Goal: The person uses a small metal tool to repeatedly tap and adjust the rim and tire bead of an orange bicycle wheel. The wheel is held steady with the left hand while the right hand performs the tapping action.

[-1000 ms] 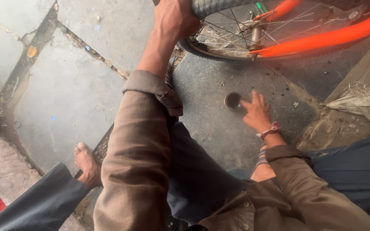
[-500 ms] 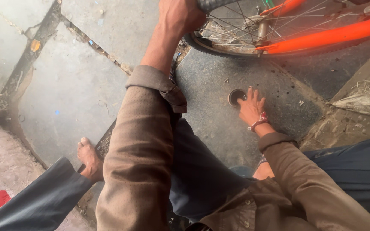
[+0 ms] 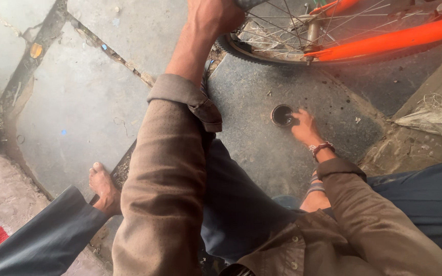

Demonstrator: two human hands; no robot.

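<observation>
Up at the frame's top edge, the left hand point(image 3: 216, 18) has its grip clamped on the bicycle tyre point(image 3: 241, 4) of the spoked wheel point(image 3: 282, 36). Lower right, the right hand point(image 3: 305, 128) rests its loosely parted fingers point(image 3: 295, 121) on the rim of a small round dark cup point(image 3: 281, 115) standing on the dark floor slab point(image 3: 251, 102), near the wheel.

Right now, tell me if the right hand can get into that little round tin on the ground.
Probably yes. The right hand already has its fingertips at the rim of the small round tin, with nothing lying between them. The left hand is up on the bicycle wheel, out of the way.
</observation>
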